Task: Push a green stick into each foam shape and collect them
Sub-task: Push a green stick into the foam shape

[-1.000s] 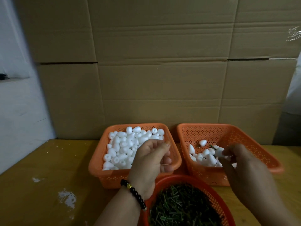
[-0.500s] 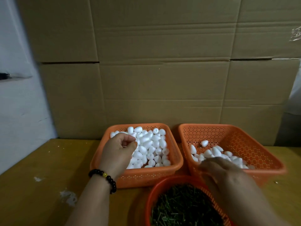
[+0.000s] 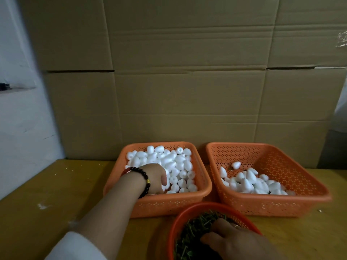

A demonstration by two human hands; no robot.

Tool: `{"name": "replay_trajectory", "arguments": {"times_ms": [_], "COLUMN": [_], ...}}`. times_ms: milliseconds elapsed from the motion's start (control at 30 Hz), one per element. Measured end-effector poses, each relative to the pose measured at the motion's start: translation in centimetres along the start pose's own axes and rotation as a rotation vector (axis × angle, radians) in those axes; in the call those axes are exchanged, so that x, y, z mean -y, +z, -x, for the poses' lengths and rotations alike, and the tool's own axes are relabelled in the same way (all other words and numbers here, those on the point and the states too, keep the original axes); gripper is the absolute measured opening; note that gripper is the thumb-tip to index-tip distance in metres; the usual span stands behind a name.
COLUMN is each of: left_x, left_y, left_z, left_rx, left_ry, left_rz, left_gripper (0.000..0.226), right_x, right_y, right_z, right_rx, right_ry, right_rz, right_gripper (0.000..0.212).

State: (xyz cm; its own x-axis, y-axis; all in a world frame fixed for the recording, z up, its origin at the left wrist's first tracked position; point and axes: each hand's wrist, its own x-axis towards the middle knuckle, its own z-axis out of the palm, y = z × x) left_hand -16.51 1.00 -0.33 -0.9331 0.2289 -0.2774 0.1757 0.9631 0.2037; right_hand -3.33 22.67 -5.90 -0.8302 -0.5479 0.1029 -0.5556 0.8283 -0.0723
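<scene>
Dropped from above the rim: left hand (image 3: 154,178) now buried among white foam shapes (image 3: 174,164) in left orange basket (image 3: 202,186), fingers hidden, grasp unclear. Right hand (image 3: 238,243) down on green sticks (image 3: 195,228), grasp unclear too.

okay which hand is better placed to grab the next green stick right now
Right. The right hand is already down in the round red basket on the green sticks, while the left hand is in the foam shapes basket.

white sleeve (image 3: 75,246); dark bead bracelet (image 3: 144,180), one gold bead; finger ring (image 3: 237,226)
</scene>
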Motion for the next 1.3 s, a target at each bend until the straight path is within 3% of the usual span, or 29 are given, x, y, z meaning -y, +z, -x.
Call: {"name": "replay_trajectory", "arguments": {"times_ms": [267,400,533,667,833,1000,1133,1233,1300], "left_x": [-2.1,-1.1,0.7,0.1,-1.3,-2.5,-3.9,-4.7,-5.0], "left_y": [0.6,0.0,-0.4,0.5,1.8,1.6,1.3,1.3,1.4], "left_z": [-2.3,-2.0,-0.5,1.2,2.8,4.2,5.0,5.2,5.3], "left_rx": [0.156,0.071,-0.157,-0.303,-0.344,-0.15,0.099,0.218,0.274], "left_ry": [0.013,0.02,0.044,0.105,0.132,0.272,0.329,0.311,0.308], "left_rz": [-0.361,-0.255,0.247,0.805,1.366,2.003,2.2,2.304,2.366], "left_gripper": [0.034,0.037,0.047,0.029,0.022,0.026,0.043,0.043,0.041], "right_x": [0.3,0.2,0.2,0.4,0.3,0.4,0.4,0.5,0.4], "right_y": [-1.1,-1.8,-2.2,-2.6,-3.4,-3.8,-3.7,-4.2,-4.1], "right_z": [-0.4,-0.4,-0.4,-0.3,0.1,0.4,0.5,0.5,0.6], "right_rx": [0.019,0.042,0.009,-0.009,-0.065,-0.256,-0.356,-0.499,-0.56], "right_ry": [-0.007,0.018,0.023,0.016,0.003,0.095,0.107,0.077,0.088], "right_rz": [-0.051,-0.047,-0.068,-0.1,-0.208,-0.253,-0.321,-0.242,-0.32], "right_gripper": [0.035,0.03,0.028,0.03,0.025,0.006,0.014,0.016,0.026]}}
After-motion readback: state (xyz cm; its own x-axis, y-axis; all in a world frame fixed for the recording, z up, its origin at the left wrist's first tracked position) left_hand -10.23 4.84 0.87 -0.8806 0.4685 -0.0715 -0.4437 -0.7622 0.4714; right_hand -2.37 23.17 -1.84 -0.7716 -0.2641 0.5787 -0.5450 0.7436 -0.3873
